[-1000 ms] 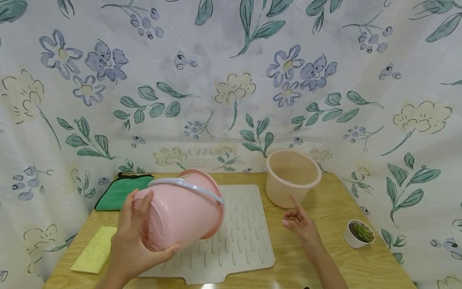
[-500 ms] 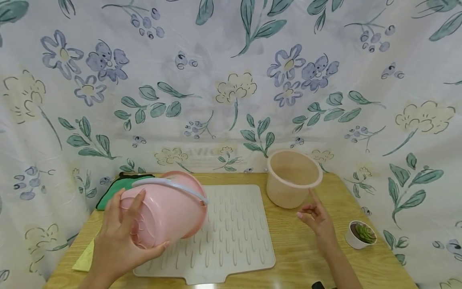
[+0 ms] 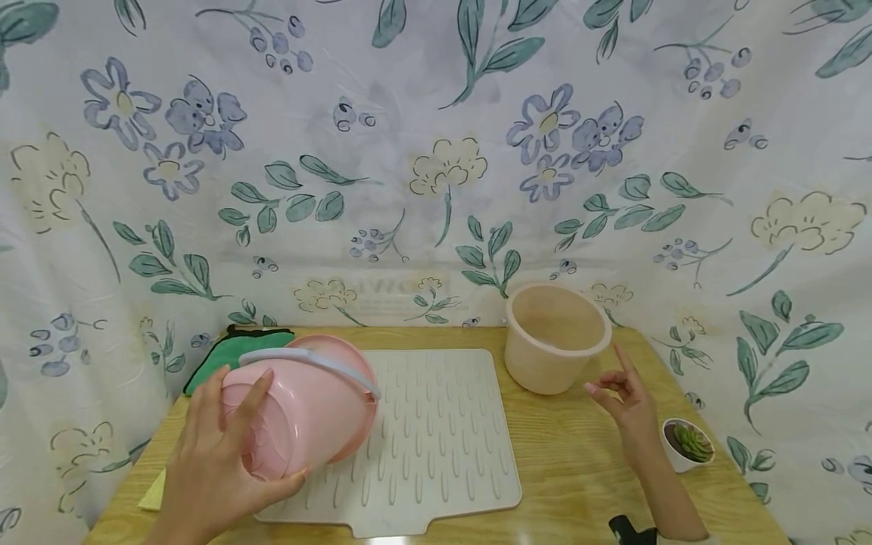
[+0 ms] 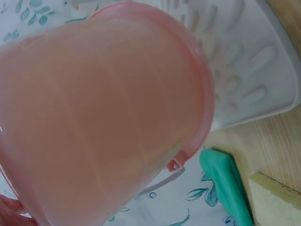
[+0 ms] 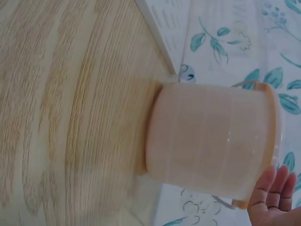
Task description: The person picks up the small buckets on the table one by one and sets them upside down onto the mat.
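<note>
A pink bucket [image 3: 323,409] with a pale blue handle is tipped on its side over the left part of a ribbed white mat [image 3: 450,454]. My left hand [image 3: 207,462] grips it round the base, thumb below and fingers above, its mouth facing away to the right. The left wrist view shows the bucket's wall [image 4: 99,113] close up. To the right, my right hand [image 3: 630,405] holds nothing; its index finger points up and the others are loosely bent. Beside it a peach bucket [image 3: 541,367] stands upright on the table, the fingers overlapping its rim in the right wrist view.
A green cloth [image 3: 235,357] with black edging lies at the back left. Part of a yellow sponge [image 3: 155,492] shows behind my left hand. A small potted succulent [image 3: 688,443] stands at the right edge. Floral curtain [image 3: 443,250] encloses the wooden table [image 3: 552,469].
My left hand has moved left with the pink bucket, uncovering more of the mat and covering more of the sponge. My right hand has drifted right, past the peach bucket's front.
</note>
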### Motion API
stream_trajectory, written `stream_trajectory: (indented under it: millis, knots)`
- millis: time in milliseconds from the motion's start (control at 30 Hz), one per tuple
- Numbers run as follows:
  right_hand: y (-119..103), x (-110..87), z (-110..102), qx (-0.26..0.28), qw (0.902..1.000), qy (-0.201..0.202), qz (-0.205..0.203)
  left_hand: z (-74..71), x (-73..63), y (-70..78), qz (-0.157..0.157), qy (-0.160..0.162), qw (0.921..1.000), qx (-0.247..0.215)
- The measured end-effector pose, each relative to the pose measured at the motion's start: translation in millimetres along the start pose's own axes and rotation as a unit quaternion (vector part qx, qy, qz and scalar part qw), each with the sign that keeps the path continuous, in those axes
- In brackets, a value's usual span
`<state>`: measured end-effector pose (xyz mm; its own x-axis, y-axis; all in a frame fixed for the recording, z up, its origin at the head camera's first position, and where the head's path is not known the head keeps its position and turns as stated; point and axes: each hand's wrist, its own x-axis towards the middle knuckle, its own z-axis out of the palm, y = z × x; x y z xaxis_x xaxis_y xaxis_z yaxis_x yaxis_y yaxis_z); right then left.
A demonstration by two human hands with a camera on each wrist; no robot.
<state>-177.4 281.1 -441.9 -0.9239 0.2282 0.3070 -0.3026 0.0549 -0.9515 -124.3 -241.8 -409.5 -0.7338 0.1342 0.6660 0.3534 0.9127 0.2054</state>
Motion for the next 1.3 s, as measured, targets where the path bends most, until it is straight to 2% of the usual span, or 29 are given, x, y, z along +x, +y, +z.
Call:
stream_trajectory:
  millis: [200, 333, 533, 800, 933, 1167, 1300]
  knots:
    - [3.3, 1.9, -2.1, 0.016, 0.9998, 0.012, 0.003, 0.6, -5.5, 0.6, 0.002, -0.01, 0.9999, 0.008]
    - [2.9, 4.7, -3.9, -0.006, 0.9997, 0.02, 0.014, 2.5, -6.8, -0.8, 0.011, -0.005, 0.9998, 0.014]
    - [3.1, 8.9, -5.8, -0.025, 0.9988, 0.033, 0.025, 6.6, -5.8, -1.9, 0.008, -0.023, 0.9995, 0.02]
    - [3.9, 9.8, -9.4, -0.025, 0.9986, 0.038, 0.029, 13.3, 5.2, 2.7, 0.023, -0.03, 0.999, 0.025]
    - [6.5, 11.6, -9.9, -0.02, 0.9984, 0.042, 0.031, 15.4, 10.3, 7.5, 0.016, -0.051, 0.998, 0.034]
    - [10.1, 16.7, -9.1, -0.032, 0.9971, 0.06, 0.034, 20.2, 23.6, 10.7, 0.039, -0.064, 0.9954, 0.059]
    - [11.6, 18.6, -7.7, -0.026, 0.9961, 0.065, 0.054, 23.9, 32.4, 10.6, 0.041, -0.084, 0.9934, 0.066]
